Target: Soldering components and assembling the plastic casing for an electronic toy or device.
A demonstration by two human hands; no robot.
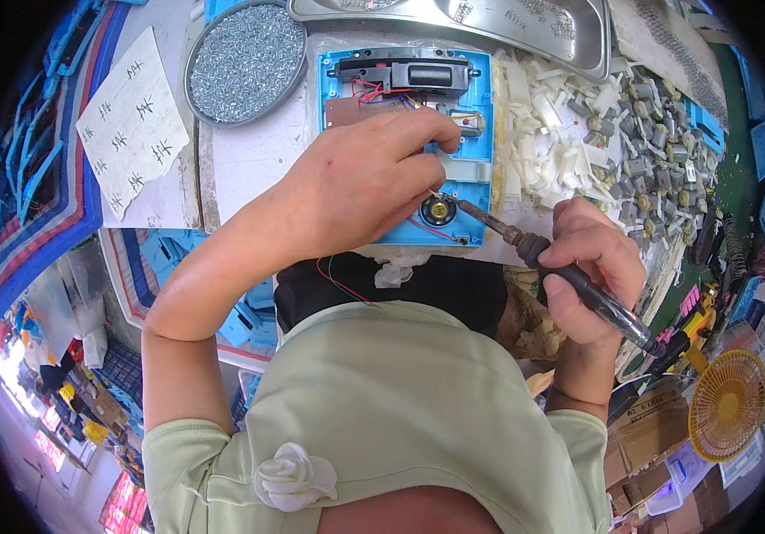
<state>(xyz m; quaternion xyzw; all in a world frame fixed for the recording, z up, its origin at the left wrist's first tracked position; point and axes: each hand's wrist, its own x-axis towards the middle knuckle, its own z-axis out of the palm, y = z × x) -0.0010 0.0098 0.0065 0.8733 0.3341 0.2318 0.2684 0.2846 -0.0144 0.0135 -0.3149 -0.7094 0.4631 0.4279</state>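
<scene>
Blue casing (478,191) partly hidden

Lighting is bright, glaring at lower left, with bent, black-rimmed edges.

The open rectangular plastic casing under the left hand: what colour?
Light blue casing; head view shows it best.

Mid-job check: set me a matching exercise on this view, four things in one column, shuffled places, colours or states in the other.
1. right hand
2. left hand
3. round tray
4. fan

A. yellow
B. over the blue casing
C. full of small silvery pieces
D. gripping the soldering iron

Pairs: 1-D, 2-B, 3-C, 4-A
</scene>
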